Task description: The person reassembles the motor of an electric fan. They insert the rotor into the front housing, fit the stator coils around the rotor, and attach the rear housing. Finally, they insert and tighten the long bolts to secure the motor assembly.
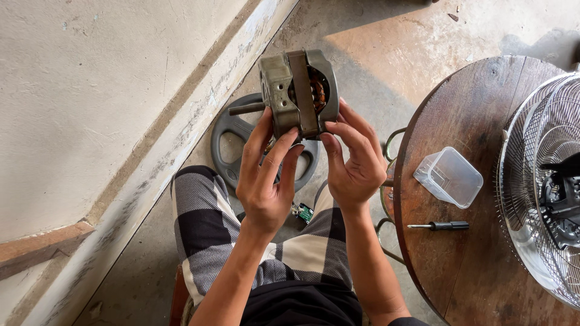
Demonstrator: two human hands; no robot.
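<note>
Both of my hands hold up a grey metal fan motor (297, 90) over my lap. Its shaft points left and copper windings show through the housing opening. My left hand (266, 175) grips the lower left of the housing with fingers and thumb. From the right, my right hand (352, 158) pinches the lower right edge. A small green circuit board (305, 212) hangs below the hands, beside my checked trouser leg.
A grey round fan base (232, 142) lies on the concrete floor behind the motor. A round wooden table (459, 265) at right carries a clear plastic container (448, 176), a black-handled screwdriver (441, 226) and a wire fan guard (544, 181). A plastered wall runs along the left.
</note>
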